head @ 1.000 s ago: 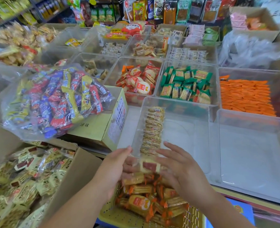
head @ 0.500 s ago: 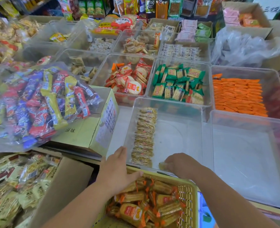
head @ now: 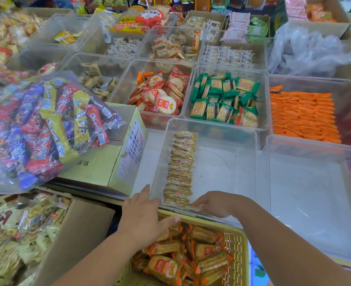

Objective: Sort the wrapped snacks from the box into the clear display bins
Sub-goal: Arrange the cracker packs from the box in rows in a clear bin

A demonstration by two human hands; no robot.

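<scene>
A: In the near middle of the display, what is in the clear bin [head: 222,178]?

B: A single row of wrapped crackers [head: 180,162], overlapping like tiles. It runs from the far wall towards the near wall along the bin's left side.

A: And the hands?

B: The right hand [head: 213,203] reaches over the near wall with its fingers curled. It pinches one cracker pack [head: 193,207] at the near end of the row. The left hand [head: 143,213] lies flat with straight fingers and holds nothing. Its fingertips touch the bin's near left corner, and its thumb points out over the yellow basket [head: 237,242].

A: What does the basket hold?

B: A heap of orange-wrapped snacks [head: 170,267], lying every way. The basket sits just in front of the bin, below its near wall.

A: Around it?

B: To the left a pale green carton [head: 108,166] stands on the surface [head: 149,153]. A clear bag [head: 42,124] of red, blue and yellow bars rests on top of it. Nearer, an open cardboard box [head: 83,228] holds pale wrapped snacks [head: 15,234]. Behind the middle bin sit round rice crackers [head: 164,96] in red and white wrappers, beside green cracker packs [head: 224,100]. Each kind has its own bin. To the right, flat orange packs [head: 302,114] are stacked in rows. Nearer than those, another clear bin [head: 315,193] stands just beside the middle one.
</scene>
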